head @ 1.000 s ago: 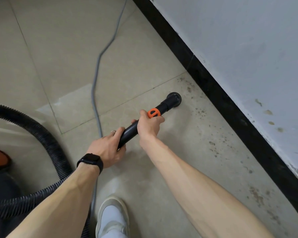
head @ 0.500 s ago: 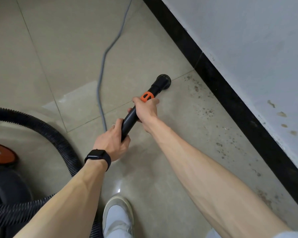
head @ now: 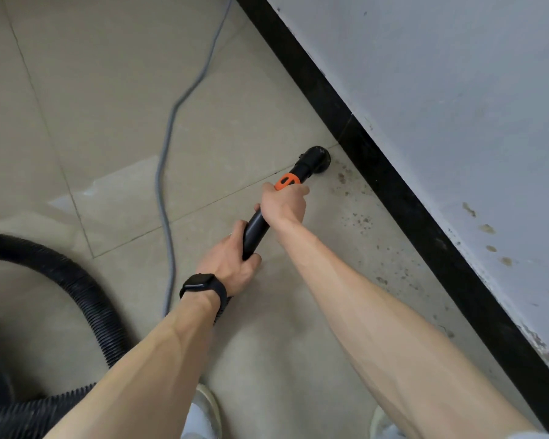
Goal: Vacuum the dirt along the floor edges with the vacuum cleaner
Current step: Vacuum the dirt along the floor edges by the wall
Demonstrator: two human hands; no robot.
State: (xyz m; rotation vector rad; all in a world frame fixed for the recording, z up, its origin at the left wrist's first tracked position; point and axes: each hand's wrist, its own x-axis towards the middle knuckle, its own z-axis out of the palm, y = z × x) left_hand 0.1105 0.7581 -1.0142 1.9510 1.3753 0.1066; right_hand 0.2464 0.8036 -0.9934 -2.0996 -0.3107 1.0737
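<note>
A: Item one, far left: black ribbed hose, looping across the floor toward the person. Item two: grey cable, lying loose over the tiles, well apart from the wall.

B: Hands?

A: Left hand, watch on the wrist, closed around the lower end of the black wand. Right hand, closed around the wand just below its orange collar. Both fully wrapped, nothing else held.

B: Nozzle?

A: Round nozzle, down on the floor, just beside the black skirting. Half a second ago it sat farther out on the tile; it has since been pushed in to the edge.

B: Meaning?

A: Edge pass looks under way. Dark dirt specks remain along the skirting toward the right, nearer the person, so I judge most of this strip is still to do.
</note>
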